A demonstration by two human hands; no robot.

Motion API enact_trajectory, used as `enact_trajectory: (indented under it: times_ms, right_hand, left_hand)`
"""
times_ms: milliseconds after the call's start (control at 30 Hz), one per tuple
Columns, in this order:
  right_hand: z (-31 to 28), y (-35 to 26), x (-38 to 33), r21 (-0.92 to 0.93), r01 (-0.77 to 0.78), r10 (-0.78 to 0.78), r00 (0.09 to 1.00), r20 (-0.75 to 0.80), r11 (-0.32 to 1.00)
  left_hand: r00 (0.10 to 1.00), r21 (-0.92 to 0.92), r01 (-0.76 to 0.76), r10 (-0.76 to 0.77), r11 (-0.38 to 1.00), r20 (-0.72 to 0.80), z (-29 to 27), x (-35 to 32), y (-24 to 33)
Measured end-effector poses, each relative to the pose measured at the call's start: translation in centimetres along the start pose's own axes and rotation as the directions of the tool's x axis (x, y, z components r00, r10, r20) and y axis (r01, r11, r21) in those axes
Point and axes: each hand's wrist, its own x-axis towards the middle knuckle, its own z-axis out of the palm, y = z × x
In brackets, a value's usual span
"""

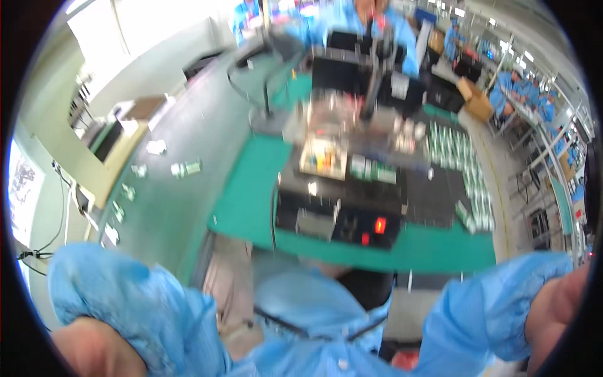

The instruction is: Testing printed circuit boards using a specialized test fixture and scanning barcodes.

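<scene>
The picture is motion-blurred. My left hand [94, 349] shows only as a bare patch at the lower left edge, coming out of a light blue sleeve [132, 295]. At the lower right rim is my right hand [556, 317], also cut off. Both are held close to my body, well short of the green bench mat [251, 195]. Neither touches anything I can see, and the fingers are out of view. On the mat stands a black machine [339, 217] with red lit buttons [379, 225]. Behind it is a pale tray [323, 157] with yellow and orange pieces.
Rows of small white and green parts [465, 169] lie on the right of the mat. Loose small parts [186, 168] lie on the grey surface at left. A person in blue [352, 19] works across the bench; others sit at far right [521, 91] by cardboard boxes [477, 100].
</scene>
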Motion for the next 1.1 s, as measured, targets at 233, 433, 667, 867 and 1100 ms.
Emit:
enact_trajectory:
  times_ms: [233, 433, 667, 867, 1100]
  right_hand:
    - [-4.8, 0.1, 0.7, -0.041, -0.066, 0.064, 0.996, -0.066, 0.997]
    - [-6.5, 0.6, 0.3, -0.066, -0.081, 0.073, 0.991, -0.114, 0.995]
    - [-7.5, 2.0, -1.6, -0.114, -0.097, 0.078, 0.985, -0.155, 0.989]
    - [-6.9, 2.4, -3.4, -0.125, -0.085, 0.063, 0.984, -0.169, 0.989]
    - [-7.0, 2.1, -3.5, -0.120, -0.091, 0.071, 0.985, -0.159, 0.989]
  left_hand:
    - [0.999, -0.052, 0.033, -0.035, 0.998, -0.031, -0.6, 1.3, -0.6]
    - [0.996, -0.053, 0.080, -0.081, 0.995, -0.021, -0.4, 1.0, 0.0]
    - [0.996, -0.058, 0.090, -0.091, 0.994, -0.019, 1.4, -0.4, -1.2]
    - [0.998, -0.070, 0.058, -0.060, 0.996, -0.030, 3.3, -1.4, -1.3]
    - [0.996, -0.117, 0.082, -0.085, 0.990, -0.027, 4.0, -0.8, -1.4]
